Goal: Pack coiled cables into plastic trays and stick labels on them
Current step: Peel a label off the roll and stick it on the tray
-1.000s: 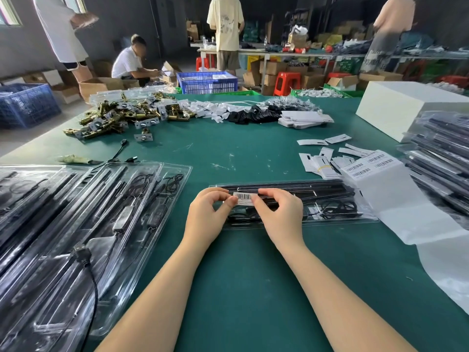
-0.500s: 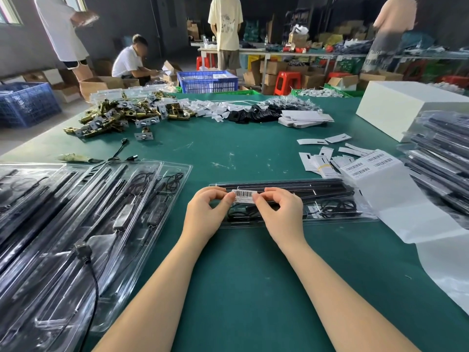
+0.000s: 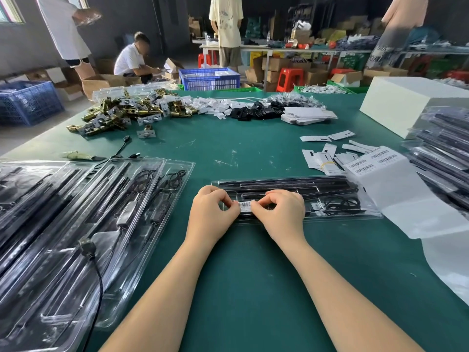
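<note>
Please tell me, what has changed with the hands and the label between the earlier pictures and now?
Little changed. Both hands, left and right, still pinch the barcode label over the tray. The label has come slightly lower and nearer to the person, close against the tray lid; contact cannot be told. Nothing was let go. The tray, label sheet and table stayed.

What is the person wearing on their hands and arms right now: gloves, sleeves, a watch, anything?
Nothing that shows. The left hand and the right hand are bare, with no gloves, rings or finger cots visible. Both forearms are uncovered up to the bottom edge of the picture: no sleeves, wristbands, watch or cables in view.
</note>
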### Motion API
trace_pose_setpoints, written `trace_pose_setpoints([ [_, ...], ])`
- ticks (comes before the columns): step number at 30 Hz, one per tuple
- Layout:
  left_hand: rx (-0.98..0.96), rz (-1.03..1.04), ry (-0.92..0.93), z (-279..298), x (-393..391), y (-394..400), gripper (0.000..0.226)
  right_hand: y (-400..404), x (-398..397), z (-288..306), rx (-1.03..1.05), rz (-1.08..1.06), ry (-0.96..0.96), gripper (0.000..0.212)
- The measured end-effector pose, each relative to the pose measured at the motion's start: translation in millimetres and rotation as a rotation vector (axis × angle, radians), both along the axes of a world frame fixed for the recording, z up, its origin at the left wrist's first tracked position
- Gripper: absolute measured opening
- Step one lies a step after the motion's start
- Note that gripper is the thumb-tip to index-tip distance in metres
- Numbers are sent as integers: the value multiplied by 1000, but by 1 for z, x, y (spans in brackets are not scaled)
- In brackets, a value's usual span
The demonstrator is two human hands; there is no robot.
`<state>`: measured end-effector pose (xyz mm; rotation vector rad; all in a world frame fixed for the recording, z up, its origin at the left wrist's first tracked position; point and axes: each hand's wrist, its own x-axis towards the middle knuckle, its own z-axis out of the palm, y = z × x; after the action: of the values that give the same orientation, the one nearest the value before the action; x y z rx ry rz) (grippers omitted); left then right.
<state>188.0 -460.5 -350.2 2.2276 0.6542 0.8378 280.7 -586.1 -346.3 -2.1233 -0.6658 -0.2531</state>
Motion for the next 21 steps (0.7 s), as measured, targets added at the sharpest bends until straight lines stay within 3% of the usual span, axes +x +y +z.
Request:
trace_pose_setpoints([
  [9, 21, 46, 45, 5, -1, -5, 25, 1, -4, 1, -54, -35, -6, 17],
  [12, 23, 71, 81, 5, -2, -6, 17, 0, -9, 3, -109, -60, -118, 12],
  [15, 174, 2, 112, 3, -3, -11, 19, -8, -13, 1, -333, 185, -344, 24],
  [17, 209, -47, 172, 4, -4, -12, 24, -13, -15, -1, -560, 267, -345, 33],
  [21, 108, -43, 245, 4, -7, -8, 27, -31, 5, 7, -675, -36, -266, 50],
])
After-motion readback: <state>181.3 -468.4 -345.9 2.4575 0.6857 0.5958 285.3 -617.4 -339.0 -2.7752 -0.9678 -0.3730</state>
